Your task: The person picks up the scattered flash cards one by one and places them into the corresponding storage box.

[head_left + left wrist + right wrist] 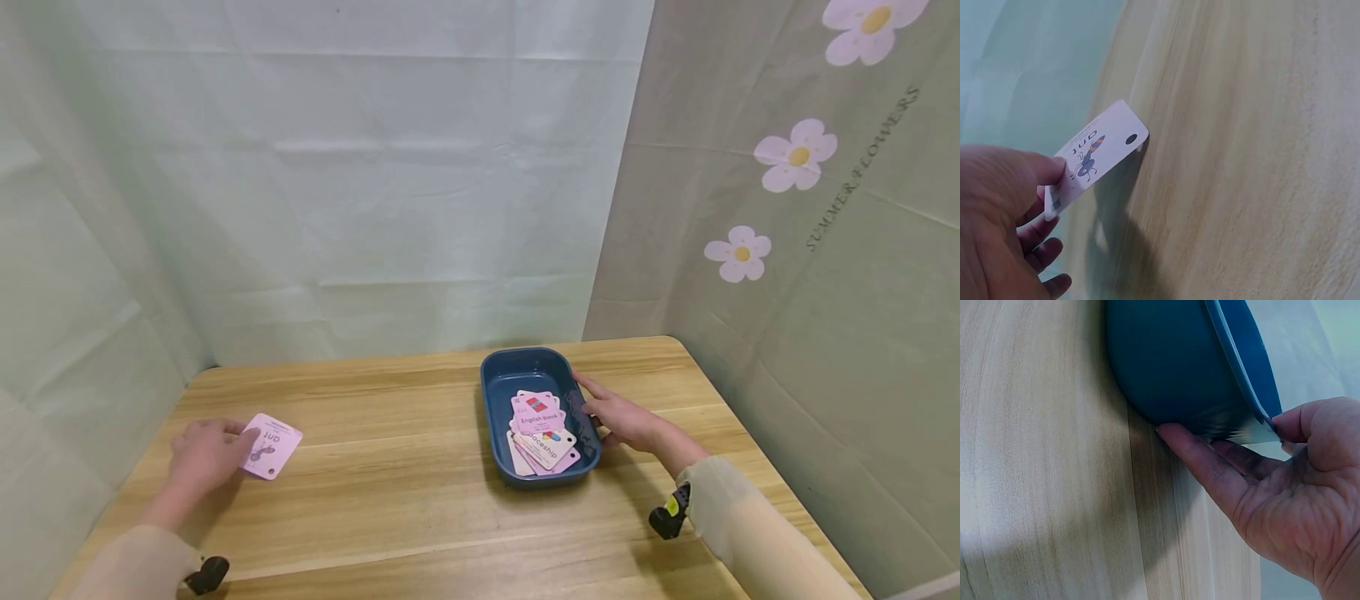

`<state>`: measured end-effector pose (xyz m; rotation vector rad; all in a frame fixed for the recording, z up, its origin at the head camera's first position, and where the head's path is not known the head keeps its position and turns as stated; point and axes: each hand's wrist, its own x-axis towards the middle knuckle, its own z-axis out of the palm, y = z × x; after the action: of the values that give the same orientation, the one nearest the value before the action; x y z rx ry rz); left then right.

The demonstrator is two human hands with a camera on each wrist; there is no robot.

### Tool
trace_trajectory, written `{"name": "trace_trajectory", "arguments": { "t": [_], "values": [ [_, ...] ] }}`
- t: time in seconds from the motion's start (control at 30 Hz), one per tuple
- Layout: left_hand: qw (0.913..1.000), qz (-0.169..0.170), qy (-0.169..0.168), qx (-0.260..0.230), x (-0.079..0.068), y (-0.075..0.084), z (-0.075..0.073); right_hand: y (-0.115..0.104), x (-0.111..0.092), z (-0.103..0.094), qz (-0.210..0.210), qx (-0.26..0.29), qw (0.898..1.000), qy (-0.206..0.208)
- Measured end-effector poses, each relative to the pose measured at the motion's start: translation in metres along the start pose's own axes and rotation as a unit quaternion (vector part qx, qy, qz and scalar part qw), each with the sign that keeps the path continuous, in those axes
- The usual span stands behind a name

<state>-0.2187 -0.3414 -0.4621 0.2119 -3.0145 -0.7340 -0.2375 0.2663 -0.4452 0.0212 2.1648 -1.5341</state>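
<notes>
My left hand (pixel 206 454) pinches a pink flash card (pixel 272 447) by one edge, thumb on the printed face. The card reads "ant" beside a drawing of the insect, and has a punched hole in one corner. In the left wrist view the card (pixel 1100 153) is tilted over the table, its shadow falling beneath it. On the right, my right hand (pixel 626 421) holds the side of a dark blue rectangular bin (pixel 528 358). The right wrist view has the thumb at the rim and straighter fingers (pixel 1200 465) along the lower outer wall of the bin (pixel 1166 356).
Several overlapping flash cards (pixel 542 425) lie in the bin, "English book" and "spaceship" among them. The wood-grain table (pixel 375 467) extends between the hands. Pale cloth walls (pixel 360 183) stand behind and at both sides, with printed flowers (pixel 797 156) on the right.
</notes>
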Motion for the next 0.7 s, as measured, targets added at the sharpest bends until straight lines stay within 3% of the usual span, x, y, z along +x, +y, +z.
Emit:
{"name": "trace_trajectory", "arguments": {
  "t": [0.3,0.7],
  "values": [
    [0.9994,0.018,-0.02,-0.02,0.002,0.0,-0.004,0.0,0.0,0.0,-0.003,-0.001,1.0,-0.001],
    [0.9951,-0.018,-0.069,-0.069,0.003,0.011,-0.014,-0.001,-0.001,0.0,-0.003,-0.004,1.0,0.001]
  ]
}}
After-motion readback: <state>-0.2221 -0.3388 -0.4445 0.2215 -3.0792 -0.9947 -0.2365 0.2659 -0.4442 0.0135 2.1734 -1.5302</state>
